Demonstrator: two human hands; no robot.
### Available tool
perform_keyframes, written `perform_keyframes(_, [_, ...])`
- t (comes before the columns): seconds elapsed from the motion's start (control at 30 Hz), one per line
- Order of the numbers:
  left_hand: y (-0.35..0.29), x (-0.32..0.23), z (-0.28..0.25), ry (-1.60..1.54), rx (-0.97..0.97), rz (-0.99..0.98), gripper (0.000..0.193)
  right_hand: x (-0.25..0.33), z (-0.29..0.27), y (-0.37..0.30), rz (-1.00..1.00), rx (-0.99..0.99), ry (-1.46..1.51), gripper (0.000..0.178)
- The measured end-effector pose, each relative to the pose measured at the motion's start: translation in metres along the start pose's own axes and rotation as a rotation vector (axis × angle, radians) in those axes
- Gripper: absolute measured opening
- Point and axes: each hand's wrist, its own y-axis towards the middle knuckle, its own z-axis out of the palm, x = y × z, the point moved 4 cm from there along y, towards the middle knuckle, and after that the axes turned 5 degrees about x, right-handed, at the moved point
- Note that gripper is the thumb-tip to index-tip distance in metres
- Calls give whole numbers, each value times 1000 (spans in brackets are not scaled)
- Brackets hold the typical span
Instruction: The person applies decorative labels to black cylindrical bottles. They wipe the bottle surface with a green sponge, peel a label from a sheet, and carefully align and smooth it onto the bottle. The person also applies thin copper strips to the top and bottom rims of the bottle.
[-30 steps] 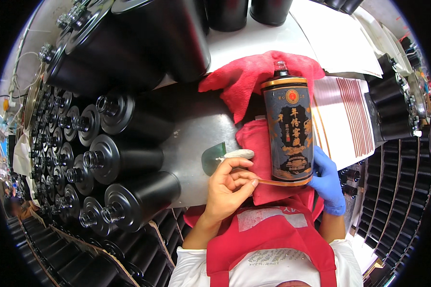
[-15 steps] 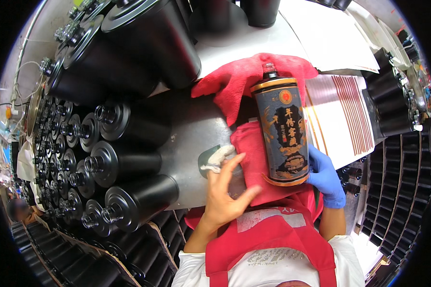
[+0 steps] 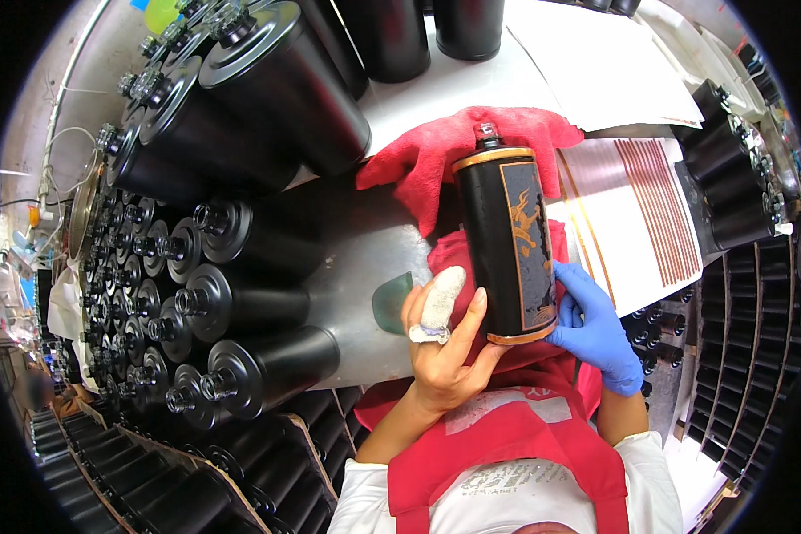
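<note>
A black bottle [image 3: 494,258] with gold bands and a grey decorated panel lies over a red cloth [image 3: 454,258], its clear neck pointing away from me. In a blue glove, my right hand [image 3: 596,329] grips it at the lower right, near the base. My left hand [image 3: 445,356] is bare except for a whitish cover [image 3: 443,303] on one finger. Its fingers are stretched out and apart beside the bottle's lower left, with the thumb at the base; whether it touches is hard to tell. A dark green flat piece [image 3: 390,303] lies on the metal table left of this hand.
Many plain black bottles [image 3: 267,303] lie stacked at the left, and others [image 3: 285,98] stand at the back. Sheets with brown and gold strips [image 3: 654,214] lie at the right, below white paper [image 3: 614,71]. Racks of black bottles [image 3: 743,356] fill the lower right.
The bottle has turned about its length, so its front panel has swung away and a side panel shows. My left hand has moved right, closer to its base, bringing the covered finger upright.
</note>
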Motion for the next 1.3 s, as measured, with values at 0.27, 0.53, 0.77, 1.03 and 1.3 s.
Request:
perform_keyframes(0.27, [-9, 6, -3, -271, -70, -129, 56, -12, 3, -1, -9, -11, 100, 70])
perform_keyframes(0.53, [-16, -6, 0, -218, -97, -63, 36, -18, 3, 0, -18, -9, 121, 68])
perform_keyframes(0.77, [-16, 4, -2, -373, -1, -142, 20, -17, 3, 0, -17, -28, 130, 67])
perform_keyframes(1.03, [-12, 13, -3, -510, 101, -244, 21, -16, 3, 0, 0, -37, 117, 66])
perform_keyframes(1.3, [-7, 2, -2, -268, 18, -40, 29, -18, 4, 1, 35, -25, 133, 66])
